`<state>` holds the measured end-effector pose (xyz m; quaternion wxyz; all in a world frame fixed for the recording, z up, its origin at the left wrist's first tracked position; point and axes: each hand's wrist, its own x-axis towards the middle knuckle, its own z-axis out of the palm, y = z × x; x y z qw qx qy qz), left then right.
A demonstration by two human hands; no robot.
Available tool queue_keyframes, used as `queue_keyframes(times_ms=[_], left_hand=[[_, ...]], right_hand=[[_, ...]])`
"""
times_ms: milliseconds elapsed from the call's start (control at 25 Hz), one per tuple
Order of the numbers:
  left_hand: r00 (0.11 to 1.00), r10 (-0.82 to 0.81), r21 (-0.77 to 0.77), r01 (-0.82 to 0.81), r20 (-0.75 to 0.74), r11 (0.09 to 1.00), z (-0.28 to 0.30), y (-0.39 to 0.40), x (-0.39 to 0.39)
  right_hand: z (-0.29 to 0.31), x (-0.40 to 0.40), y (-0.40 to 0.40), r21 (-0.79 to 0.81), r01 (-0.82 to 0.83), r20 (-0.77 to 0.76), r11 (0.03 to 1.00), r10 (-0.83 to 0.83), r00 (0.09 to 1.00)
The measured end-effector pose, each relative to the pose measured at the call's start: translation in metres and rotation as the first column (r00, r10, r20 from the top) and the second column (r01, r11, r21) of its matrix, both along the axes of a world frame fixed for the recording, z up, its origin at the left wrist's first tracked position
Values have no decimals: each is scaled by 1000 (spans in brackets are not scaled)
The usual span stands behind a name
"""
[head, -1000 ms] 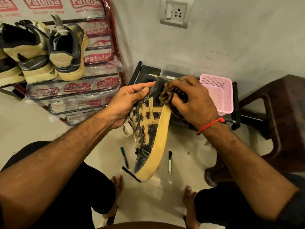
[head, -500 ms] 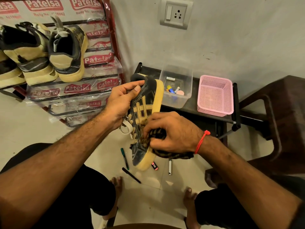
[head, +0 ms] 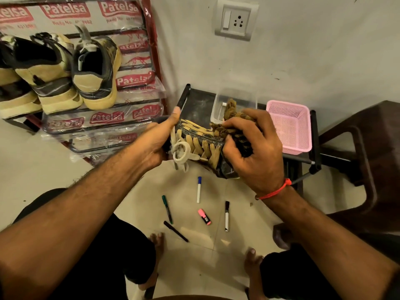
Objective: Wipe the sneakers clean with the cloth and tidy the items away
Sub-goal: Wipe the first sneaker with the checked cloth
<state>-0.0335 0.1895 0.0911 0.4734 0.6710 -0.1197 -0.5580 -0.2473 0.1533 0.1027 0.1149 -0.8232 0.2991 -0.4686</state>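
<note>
Shoe rack (head: 138, 100) at left carries three sneakers; a low black shelf (head: 194, 105) ahead holds a clear tub (head: 218, 111) and pink basket (head: 287, 126). Left hand (head: 155, 144) grips the sneaker (head: 201, 137) at its heel end, fingers curled round it, in mid-air above the floor. Right hand (head: 253, 148) presses the bunched cloth (head: 231, 118) on the toe, fingers curled. Risk: loose laces (head: 180, 154) could snag the cloth. Markers (head: 198, 189) lie underfoot; the shelf edge is close ahead.

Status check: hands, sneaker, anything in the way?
Left hand grips sneaker at heel end. Right hand presses cloth on toe end. Markers loose on floor below, not obstructing.
</note>
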Motion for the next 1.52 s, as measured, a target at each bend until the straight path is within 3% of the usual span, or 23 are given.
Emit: queue_keyframes(times_ms=[120,240,360,480,600,800,920,1040,1120,1280,1440,1520], left_hand=[[976,-185,-13,188,111,982,7,3,-13],[962,-156,-74,176,225,981,11,3,-17],[949,59,-163,-8,310,987,13,0,-14],[949,198,-146,-166,246,975,16,-3,-4],[951,207,-127,-181,229,975,14,-3,-7],[969,243,-92,-238,44,967,4,2,-19],[974,227,-74,-228,-25,971,-1,3,-20],[971,233,-81,-236,-46,968,-4,3,-23],[975,223,-85,-223,-12,971,-4,1,-23],[964,239,-81,-231,118,970,-3,3,-29],[954,133,-128,-101,269,987,-7,6,-46],[946,162,-131,-129,281,983,-7,5,-45]], right_hand=[[-1,-6,-14,8,55,92,998,-56,994],[7,-13,-31,31,59,77,998,-61,995],[1,-4,-22,-57,31,-208,998,-42,977],[-13,-4,-19,-140,21,-455,990,-83,887],[-14,-12,-40,-62,128,-386,990,-142,911],[-24,4,-21,-60,33,-421,998,-56,905],[-10,-11,-51,-20,170,-324,985,-167,931],[-24,-7,-31,-29,44,-428,999,-52,902],[-24,-9,-33,-27,40,-455,999,-48,889],[-5,-30,-65,49,198,-341,979,-170,925],[-20,4,-17,72,-6,-359,997,31,933],[-21,5,-17,51,-39,-411,998,57,910]])
